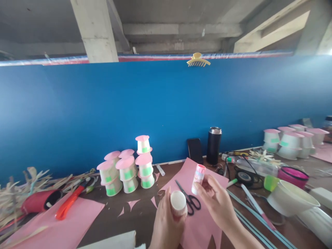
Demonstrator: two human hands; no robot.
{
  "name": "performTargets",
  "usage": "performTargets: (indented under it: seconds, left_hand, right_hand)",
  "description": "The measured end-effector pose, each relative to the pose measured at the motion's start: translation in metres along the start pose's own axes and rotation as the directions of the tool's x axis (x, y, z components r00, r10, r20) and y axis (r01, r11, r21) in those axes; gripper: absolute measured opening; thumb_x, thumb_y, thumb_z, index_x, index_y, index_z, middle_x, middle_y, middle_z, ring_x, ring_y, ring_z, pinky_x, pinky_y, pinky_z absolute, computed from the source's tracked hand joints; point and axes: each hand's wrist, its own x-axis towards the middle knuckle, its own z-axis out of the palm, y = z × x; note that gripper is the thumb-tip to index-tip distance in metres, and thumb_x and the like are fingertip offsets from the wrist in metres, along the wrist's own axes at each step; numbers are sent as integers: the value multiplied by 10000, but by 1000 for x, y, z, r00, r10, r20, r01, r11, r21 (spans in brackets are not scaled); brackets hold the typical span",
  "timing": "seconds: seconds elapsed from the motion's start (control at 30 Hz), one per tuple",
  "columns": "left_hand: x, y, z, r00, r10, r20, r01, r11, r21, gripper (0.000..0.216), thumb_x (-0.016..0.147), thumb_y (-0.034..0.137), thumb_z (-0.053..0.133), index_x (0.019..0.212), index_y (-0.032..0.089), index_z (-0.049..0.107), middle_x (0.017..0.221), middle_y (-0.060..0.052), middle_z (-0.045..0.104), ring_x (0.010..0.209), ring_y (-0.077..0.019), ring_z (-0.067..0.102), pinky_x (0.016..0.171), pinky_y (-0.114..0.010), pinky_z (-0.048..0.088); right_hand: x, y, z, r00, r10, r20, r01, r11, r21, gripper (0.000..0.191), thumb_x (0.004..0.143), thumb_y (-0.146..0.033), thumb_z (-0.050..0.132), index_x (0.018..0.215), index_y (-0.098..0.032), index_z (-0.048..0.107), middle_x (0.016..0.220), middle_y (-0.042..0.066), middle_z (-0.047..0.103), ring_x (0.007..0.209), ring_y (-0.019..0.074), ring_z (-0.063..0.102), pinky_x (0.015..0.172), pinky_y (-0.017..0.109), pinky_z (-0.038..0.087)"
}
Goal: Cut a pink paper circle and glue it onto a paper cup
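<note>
My left hand (166, 221) is closed around a small white paper cup (178, 203), held upside down with its round base facing up. My right hand (216, 200) pinches a pink glue stick (198, 178) upright, just above and to the right of the cup. Both hands hover over a pink paper sheet (199, 221) on which black-handled scissors (189, 197) lie, right behind the cup.
Stacked white cups with pink tops and green labels (127, 169) stand at left centre, more (290, 140) at far right. A black flask (214, 145), a phone (195, 150), a white bowl (290, 199), an orange cutter (67, 204), straw strips (15, 197) and a blue partition (166, 103) surround them.
</note>
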Motion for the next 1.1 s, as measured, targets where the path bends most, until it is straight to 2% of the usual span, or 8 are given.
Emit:
performTargets:
  seconds: [0.07,0.2,0.37,0.53,0.67,0.83,1.1]
  left_hand:
    - [0,2,-2,1000,-22,10,23,1000,-10,687,696,315,607,1323,101,424,1263,-201,564,1181,-312,533,999,-430,435]
    - [-2,2,-3,997,-70,20,69,997,30,737,667,309,635,1334,85,417,1295,-216,537,1219,-337,490,1033,-462,386]
    - [-3,5,-6,998,-58,2,58,998,36,836,588,321,727,1334,114,411,1282,-204,542,1240,-362,455,1040,-484,356]
    - [0,11,-11,1000,-30,-7,30,1000,-4,621,662,290,691,1235,172,483,1162,-154,601,1103,-320,551,936,-451,441]
    - [0,13,-13,999,42,-31,-41,998,40,451,728,252,620,1164,203,514,1027,-119,622,990,-290,584,871,-447,462]
    - [-1,16,-14,999,32,-30,-30,997,72,384,717,235,615,1091,206,531,947,-96,616,933,-281,592,825,-438,477]
    - [-2,19,-15,999,15,-37,-14,1000,16,357,709,214,614,1058,217,538,935,-75,612,911,-257,582,821,-420,460]
  right_hand:
    - [-1,-2,2,999,16,37,-17,1000,21,192,883,-394,550,923,-211,594,808,29,666,706,187,624,670,272,498]
    - [-4,-2,9,996,61,70,-60,998,-13,210,862,-410,574,936,-213,585,809,20,673,696,187,627,663,277,498]
    - [-7,-2,18,988,105,110,-104,994,-23,238,856,-426,577,978,-222,577,839,15,673,741,196,642,650,268,512]
    - [-8,-5,19,988,132,80,-129,991,-40,258,839,-455,592,943,-219,579,812,25,682,752,210,651,626,263,520]
    - [-9,-5,19,988,125,87,-122,992,-38,250,836,-450,599,939,-223,583,811,15,683,742,195,645,632,249,513]
    - [-10,-2,20,983,135,120,-132,991,-39,237,843,-438,597,945,-226,576,822,6,679,763,191,650,663,246,509]
    - [-12,-1,23,976,170,139,-165,985,-47,254,837,-440,609,969,-227,562,882,16,679,814,196,649,676,245,515]
